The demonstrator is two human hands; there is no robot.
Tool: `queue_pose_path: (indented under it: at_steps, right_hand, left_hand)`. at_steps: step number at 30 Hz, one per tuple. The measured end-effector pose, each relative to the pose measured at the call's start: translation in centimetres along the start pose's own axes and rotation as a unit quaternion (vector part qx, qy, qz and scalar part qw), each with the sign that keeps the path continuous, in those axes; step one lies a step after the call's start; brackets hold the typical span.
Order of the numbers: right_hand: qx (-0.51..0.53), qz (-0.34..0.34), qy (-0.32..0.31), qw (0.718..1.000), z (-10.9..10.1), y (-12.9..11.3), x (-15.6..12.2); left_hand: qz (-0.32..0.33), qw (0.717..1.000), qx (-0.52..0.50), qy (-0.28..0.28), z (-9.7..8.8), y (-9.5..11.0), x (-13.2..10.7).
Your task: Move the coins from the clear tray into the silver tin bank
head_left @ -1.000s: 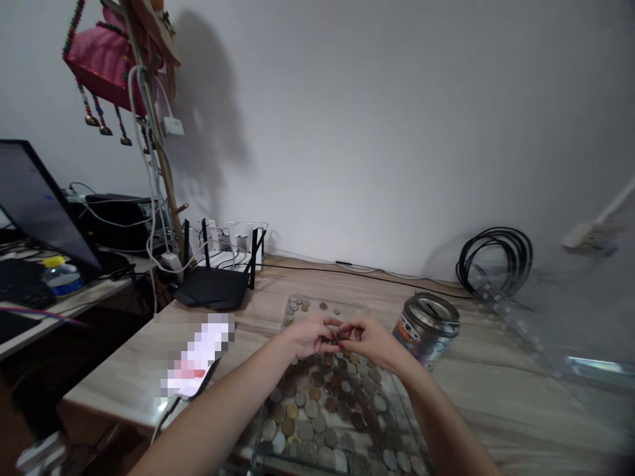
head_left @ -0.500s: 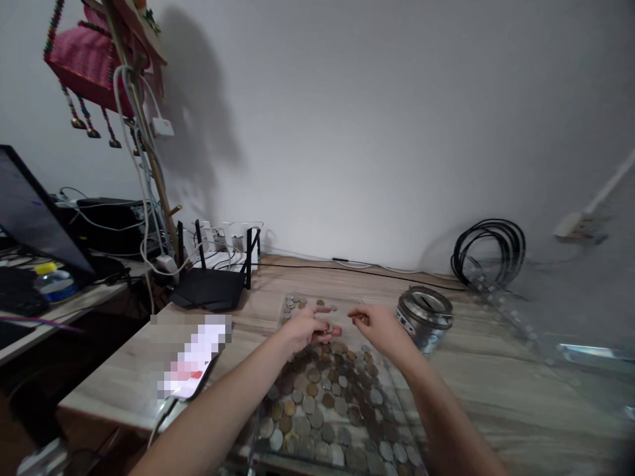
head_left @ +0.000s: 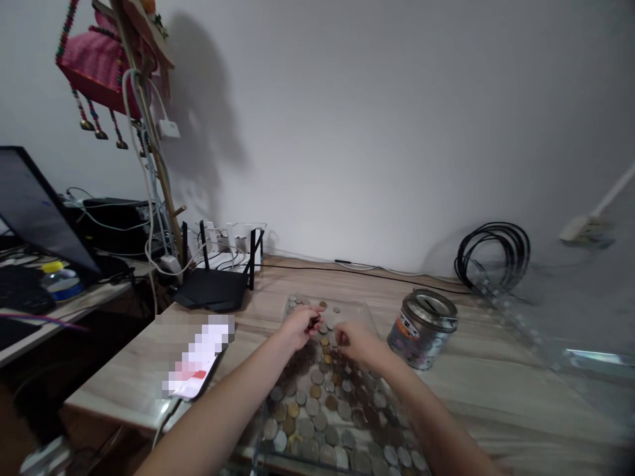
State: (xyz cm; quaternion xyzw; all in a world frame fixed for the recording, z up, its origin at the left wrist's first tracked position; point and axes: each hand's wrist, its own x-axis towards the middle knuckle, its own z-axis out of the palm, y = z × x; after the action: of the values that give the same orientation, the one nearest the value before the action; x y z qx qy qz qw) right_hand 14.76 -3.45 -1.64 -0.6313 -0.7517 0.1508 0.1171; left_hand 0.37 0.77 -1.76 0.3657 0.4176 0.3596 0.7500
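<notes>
A clear tray (head_left: 370, 316) lies on the wooden table and holds several coins (head_left: 317, 410) spread in a flat layer. My left hand (head_left: 300, 326) hovers over the far part of the tray with its fingertips pinched on a small coin. My right hand (head_left: 356, 342) rests just right of it, fingers curled down onto the coins. A tin coin can (head_left: 423, 327) with a slotted lid stands tilted to the right of the tray, a short way from my right hand.
A phone (head_left: 196, 363) lies at the table's left edge. A black router (head_left: 214, 285) stands at the back left, a coiled black cable (head_left: 493, 254) at the back right by the wall. A clear plastic sheet (head_left: 570, 330) covers the right side. A monitor (head_left: 34, 205) stands far left.
My right hand has come back from near the tin can and dropped onto the coins beside my left hand. My left hand has stayed over the far end of the tray.
</notes>
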Motion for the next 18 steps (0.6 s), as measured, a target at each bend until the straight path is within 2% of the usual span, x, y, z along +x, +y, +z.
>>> queue_pose_path:
  at_steps: [1,3,5,6,8,9,11,14,16,18]
  right_hand:
    - [0.012,-0.008,0.049,0.999,-1.1,0.2,-0.4]
    - [0.031,-0.008,0.206,0.978,-4.0,1.0,-1.6]
    - [0.005,0.069,0.387,0.919,-7.0,2.1,-3.1]
    - [-0.019,0.139,0.431,0.891,-8.3,2.7,-3.9]
    - [-0.050,0.278,0.436,0.855,-10.2,3.8,-5.1]
    - [-0.055,0.326,0.415,0.848,-10.8,4.2,-5.5]
    - [-0.051,0.368,0.369,0.852,-11.2,4.6,-5.8]
    - [-0.078,0.348,0.364,0.860,-10.7,4.6,-5.6]
    - [-0.119,0.283,0.405,0.861,-9.7,4.1,-5.1]
    - [-0.114,0.180,0.414,0.885,-8.1,2.9,-4.4]
  left_hand:
    - [-0.004,1.000,-0.002,-0.002,0.0,0.0,0.0]
    - [-0.007,1.000,-0.003,-0.013,0.0,-0.1,0.1]
    - [-0.007,0.999,-0.003,-0.034,0.0,-0.2,0.0]
    - [-0.008,0.999,-0.006,-0.045,0.0,-0.2,0.0]
    - [-0.013,0.998,-0.012,-0.063,0.0,-0.2,-0.2]
    - [-0.017,0.997,-0.014,-0.067,0.0,-0.2,-0.3]
    - [-0.024,0.997,-0.016,-0.068,-0.1,-0.2,-0.4]
    - [-0.031,0.997,-0.025,-0.071,-0.1,-0.1,-0.4]
    - [-0.040,0.995,-0.041,-0.086,-0.2,-0.1,-0.3]
    - [-0.058,0.991,-0.055,-0.107,-0.2,-0.1,-0.2]
